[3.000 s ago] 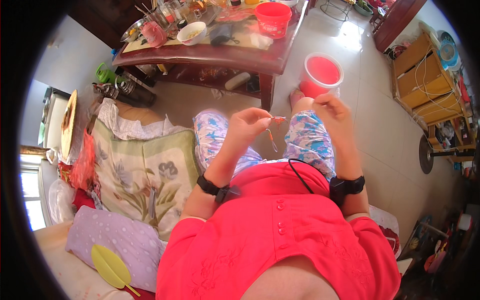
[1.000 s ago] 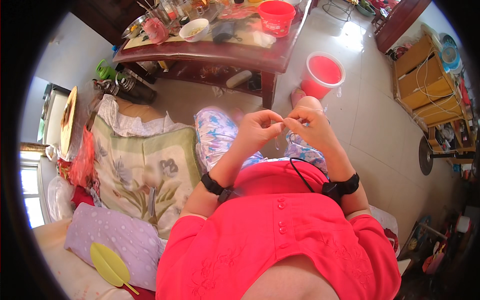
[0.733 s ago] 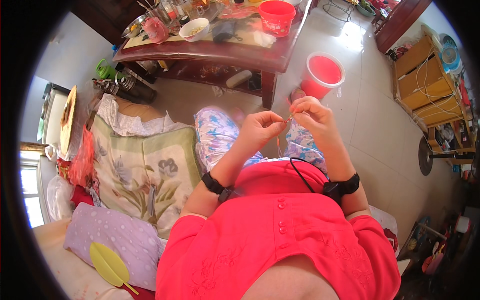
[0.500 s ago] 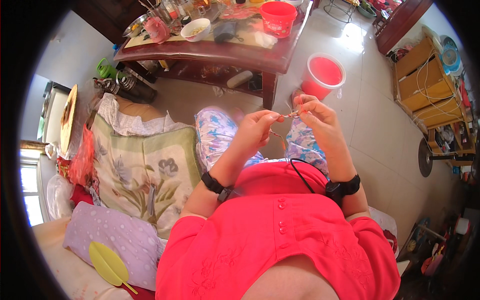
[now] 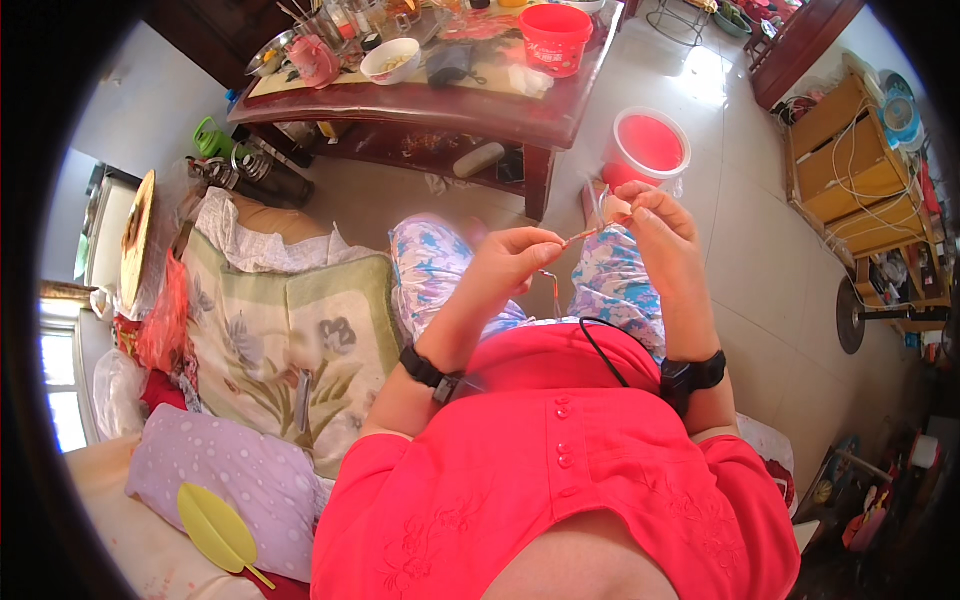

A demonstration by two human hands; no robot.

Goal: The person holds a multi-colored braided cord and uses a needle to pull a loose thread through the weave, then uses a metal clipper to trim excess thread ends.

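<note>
A thin, reddish-brown cord, apparently braided, is stretched between my two hands above my knees. Thumb and forefinger of my left hand pinch one part of it, and an orange-red tail hangs below those fingers. My right hand is closed at the other side, its fingertips on the cord and some fine pale strands. What exactly lies between the right fingertips is too small to make out. Patterned blue and white trousers cover my legs beneath the hands.
Beyond my knees stands a dark red table bearing a white bowl and a red bucket. On the floor is another red bucket with a white rim. A cushioned seat is at left, wooden drawers at right.
My right hand has moved slightly right and away from the left, so the cord between them is longer and straighter. The left hand has barely shifted.
</note>
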